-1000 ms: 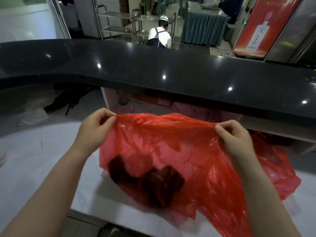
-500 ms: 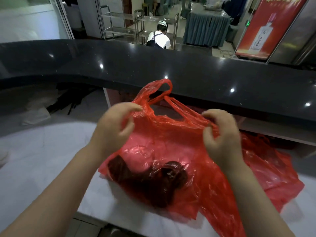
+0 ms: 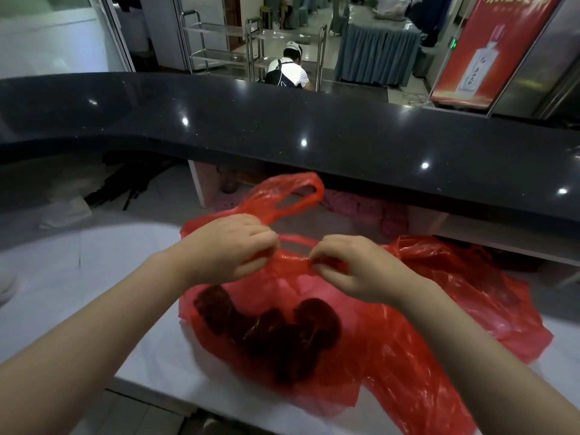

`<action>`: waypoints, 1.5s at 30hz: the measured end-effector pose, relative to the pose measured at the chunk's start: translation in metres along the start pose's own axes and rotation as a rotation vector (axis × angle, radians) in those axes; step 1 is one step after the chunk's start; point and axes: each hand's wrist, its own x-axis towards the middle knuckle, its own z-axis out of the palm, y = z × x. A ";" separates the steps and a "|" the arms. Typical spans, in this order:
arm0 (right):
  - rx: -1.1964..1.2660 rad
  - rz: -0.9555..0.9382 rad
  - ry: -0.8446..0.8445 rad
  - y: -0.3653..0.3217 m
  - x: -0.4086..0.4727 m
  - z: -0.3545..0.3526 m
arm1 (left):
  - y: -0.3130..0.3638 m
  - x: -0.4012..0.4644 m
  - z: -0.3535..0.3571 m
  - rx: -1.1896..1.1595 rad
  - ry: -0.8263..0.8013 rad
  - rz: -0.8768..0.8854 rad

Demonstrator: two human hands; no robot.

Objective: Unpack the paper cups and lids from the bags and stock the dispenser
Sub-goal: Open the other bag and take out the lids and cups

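A thin red plastic bag (image 3: 408, 356) lies on the white worktop (image 3: 94, 277) in front of me. Dark round shapes (image 3: 276, 334) show through its lower left part; what they are is unclear. My left hand (image 3: 229, 246) pinches the bag's gathered top on the left. Just right of it, my right hand (image 3: 354, 268) pinches the same bunched plastic. One bag handle loop (image 3: 295, 196) stands up behind my hands. No cups, lids or dispenser are visible.
A long black glossy counter (image 3: 314, 127) runs across above the worktop, with a shelf holding pinkish items (image 3: 370, 211) beneath it. Beyond it a person (image 3: 287, 72) crouches by metal racks. A red poster (image 3: 489, 48) stands at the far right.
My hands have come together from holding the bag's edge spread wide; they now bunch its top at the middle, and a handle loop has risen behind them.
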 end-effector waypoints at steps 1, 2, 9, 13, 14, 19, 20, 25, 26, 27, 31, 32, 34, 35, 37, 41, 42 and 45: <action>0.025 -0.004 -0.011 -0.003 -0.003 -0.001 | 0.004 -0.004 0.000 -0.007 -0.022 -0.005; 0.031 0.004 -0.038 -0.005 -0.005 -0.002 | 0.007 -0.008 -0.001 -0.002 -0.043 0.000; 0.078 0.185 -0.338 -0.021 -0.018 -0.013 | 0.019 -0.030 -0.005 -0.015 -0.112 0.021; 0.037 0.348 -0.519 -0.032 -0.015 -0.016 | 0.023 -0.039 -0.006 -0.013 -0.160 -0.023; 0.029 0.370 -0.570 -0.035 -0.014 -0.017 | 0.025 -0.040 -0.006 -0.004 -0.177 -0.045; -0.164 0.419 -0.795 -0.042 -0.009 -0.013 | 0.033 -0.039 -0.006 0.077 -0.337 -0.227; -0.185 0.442 -0.851 -0.043 -0.009 -0.012 | 0.033 -0.038 -0.006 0.082 -0.425 -0.295; -0.188 0.535 -1.046 -0.050 -0.014 -0.001 | 0.036 -0.040 -0.002 -0.041 -0.776 -0.428; -0.205 0.545 -1.052 -0.052 -0.015 0.003 | 0.036 -0.041 -0.001 -0.051 -0.802 -0.436; -0.234 0.554 -1.046 -0.053 -0.016 0.007 | 0.037 -0.042 -0.002 -0.067 -0.809 -0.449; -0.427 0.529 -1.023 -0.053 -0.018 0.010 | 0.033 -0.046 -0.001 -0.011 -0.816 -0.527; -0.468 0.530 -1.033 -0.052 -0.019 0.010 | 0.031 -0.048 0.001 0.008 -0.829 -0.554; -0.527 0.542 -1.043 -0.048 -0.022 0.014 | 0.027 -0.051 0.007 0.059 -0.875 -0.606; -0.552 0.548 -1.036 -0.046 -0.025 0.017 | 0.027 -0.053 0.008 0.085 -0.888 -0.625; -0.594 0.574 -1.007 -0.040 -0.030 0.025 | 0.025 -0.053 0.012 0.105 -0.898 -0.669; -0.557 0.619 -0.884 -0.023 -0.039 0.043 | 0.016 -0.058 0.028 -0.034 -0.890 -0.773; -0.544 0.622 -0.851 -0.019 -0.041 0.050 | 0.012 -0.062 0.035 -0.092 -0.887 -0.800; -0.484 0.651 -0.809 -0.008 -0.051 0.071 | 0.002 -0.078 0.059 -0.323 -0.829 -0.879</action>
